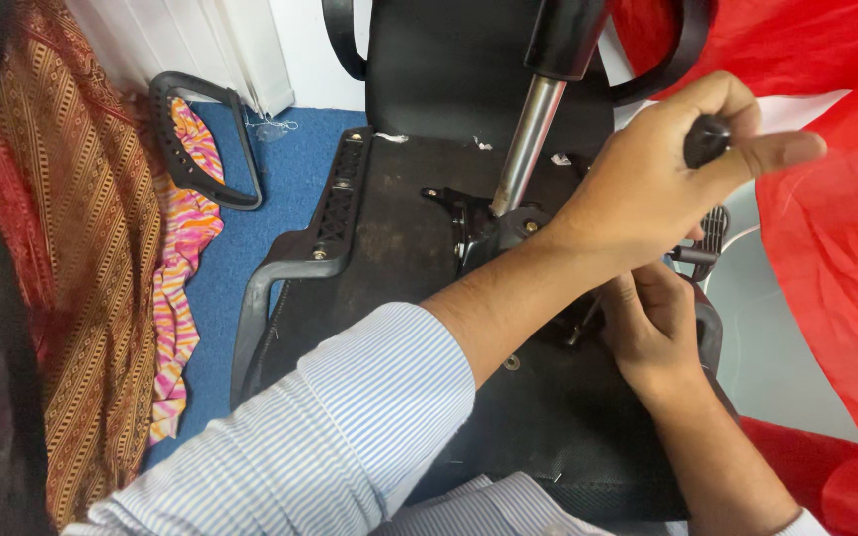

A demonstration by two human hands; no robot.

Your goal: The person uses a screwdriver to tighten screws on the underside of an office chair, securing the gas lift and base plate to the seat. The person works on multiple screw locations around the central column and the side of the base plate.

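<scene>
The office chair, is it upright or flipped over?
Flipped over: the office chair shows its seat underside, and the gas cylinder points up.

hands [647,189]: 2 | chair armrests [201,139]: 2 | gas cylinder [528,139]: 1

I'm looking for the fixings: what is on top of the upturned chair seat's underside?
On the seat underside sit a black mechanism plate with a metal gas cylinder rising from it, and an armrest bracket. The left hand and right hand cover the right part.
</scene>
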